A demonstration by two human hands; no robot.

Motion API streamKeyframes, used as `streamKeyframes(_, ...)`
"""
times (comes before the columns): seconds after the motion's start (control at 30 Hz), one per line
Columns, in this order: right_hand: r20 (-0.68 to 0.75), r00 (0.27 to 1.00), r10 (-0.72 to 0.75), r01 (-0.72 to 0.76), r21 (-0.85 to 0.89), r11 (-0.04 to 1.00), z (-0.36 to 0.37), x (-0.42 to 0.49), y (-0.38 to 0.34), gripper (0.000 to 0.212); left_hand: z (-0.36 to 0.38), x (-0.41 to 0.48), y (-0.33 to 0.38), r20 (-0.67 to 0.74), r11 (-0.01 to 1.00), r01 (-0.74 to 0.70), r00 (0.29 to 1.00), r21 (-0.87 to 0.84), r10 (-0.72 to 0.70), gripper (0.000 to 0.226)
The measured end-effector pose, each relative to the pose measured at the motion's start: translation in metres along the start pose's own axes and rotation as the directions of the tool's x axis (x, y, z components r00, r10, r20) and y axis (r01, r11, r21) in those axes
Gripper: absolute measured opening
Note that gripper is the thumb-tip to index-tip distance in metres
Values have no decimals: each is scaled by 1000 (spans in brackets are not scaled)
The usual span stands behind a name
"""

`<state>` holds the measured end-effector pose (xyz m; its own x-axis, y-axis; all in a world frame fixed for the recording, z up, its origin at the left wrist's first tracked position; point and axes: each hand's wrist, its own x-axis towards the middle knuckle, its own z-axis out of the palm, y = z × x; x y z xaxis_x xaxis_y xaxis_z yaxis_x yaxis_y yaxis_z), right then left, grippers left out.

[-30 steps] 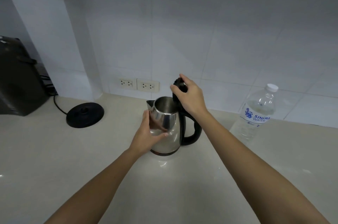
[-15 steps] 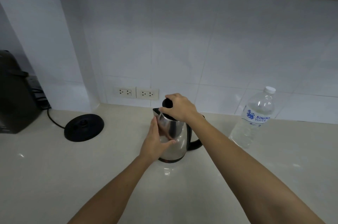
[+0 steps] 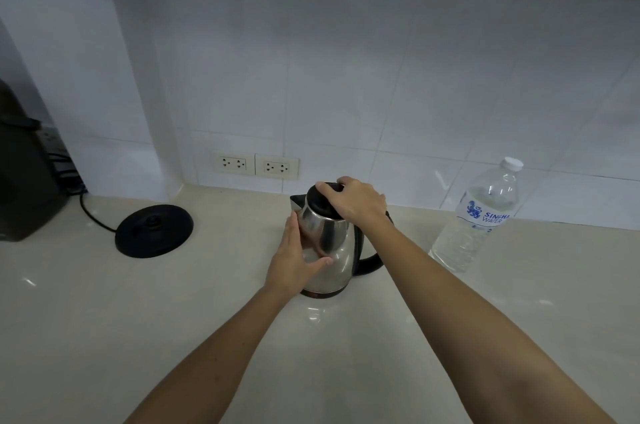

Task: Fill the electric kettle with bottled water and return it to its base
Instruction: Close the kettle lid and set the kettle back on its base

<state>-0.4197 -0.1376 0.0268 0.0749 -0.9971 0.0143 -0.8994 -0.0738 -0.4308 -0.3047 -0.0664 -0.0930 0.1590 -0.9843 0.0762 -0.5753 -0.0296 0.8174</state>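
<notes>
A steel electric kettle [image 3: 334, 261] with a black handle stands on the pale counter, off its base. My left hand [image 3: 296, 262] is wrapped around the kettle's near left side. My right hand [image 3: 356, 200] rests on top and presses the black lid [image 3: 320, 202] down over the opening. The round black base [image 3: 154, 230] lies on the counter to the left, its cord running off left. A clear plastic water bottle [image 3: 479, 219] with a white cap on stands upright to the right of the kettle.
A black appliance [image 3: 24, 174] sits at the far left against the wall. Two wall sockets [image 3: 256, 165] are set low in the tiled wall behind the kettle. The counter [image 3: 104, 337] stretches bare in front.
The lid stood raised a second ago, with the kettle's opening showing. My right hand has swung it down onto the kettle. My left hand has stayed on the body.
</notes>
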Motion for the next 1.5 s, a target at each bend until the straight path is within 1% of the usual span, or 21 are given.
streamKeyframes(0.07,-9,1000,-3,3,17,1000,5,2,2,63,0,-1,0,1,1000,2,1000,-2,-2,121)
streamKeyframes(0.13,-49,999,-9,11,37,999,8,3,3,54,0,-1,0,0,1000,-5,1000,-6,5,120)
streamKeyframes(0.37,-86,994,-71,62,-103,993,6,7,-4,35,0,-2,-1,4,1000,-12,1000,8,12,118)
streamKeyframes(0.53,-86,994,-62,52,-124,991,9,8,-7,28,0,-1,-1,1,999,4,1000,33,-4,119)
streamKeyframes(0.63,-92,993,-69,55,-141,988,9,5,-7,33,-1,-2,-1,7,1000,3,1000,29,-3,118)
streamKeyframes(0.77,-66,990,-123,107,-206,973,6,-1,8,58,-3,0,-6,31,999,-24,999,34,23,118)
streamKeyframes(0.8,-85,986,-142,122,-206,971,6,-4,16,61,-4,0,-7,30,999,-30,999,39,29,118)
streamKeyframes(0.83,-132,980,-148,124,-171,977,9,-7,28,62,-3,0,-8,31,998,-37,999,44,36,118)
streamKeyframes(0.87,-200,970,-140,122,-98,988,12,-13,40,60,-3,0,-9,27,998,-46,999,51,44,118)
streamKeyframes(0.93,-287,956,-60,97,116,988,25,-24,68,56,-2,1,-10,16,996,-61,998,64,60,117)
streamKeyframes(1.0,-273,961,46,50,335,941,39,-38,93,57,-1,1,-10,8,996,-64,998,61,63,116)
streamKeyframes(1.1,-206,966,155,-21,538,843,55,-54,112,59,-2,1,-10,8,997,-64,998,45,64,116)
streamKeyframes(1.17,-183,967,177,-36,590,806,59,-56,115,53,-2,0,-11,12,997,-65,998,51,64,115)
streamKeyframes(1.23,-187,968,164,-16,613,790,57,-55,118,49,-1,-3,-7,12,996,-59,998,61,58,115)
streamKeyframes(1.4,-253,960,117,49,567,822,56,-44,115,47,-3,-5,-2,48,999,-23,999,22,22,115)
streamKeyframes(1.5,-230,966,117,34,564,825,55,-37,118,39,-5,-4,2,45,1000,-5,999,-23,6,117)
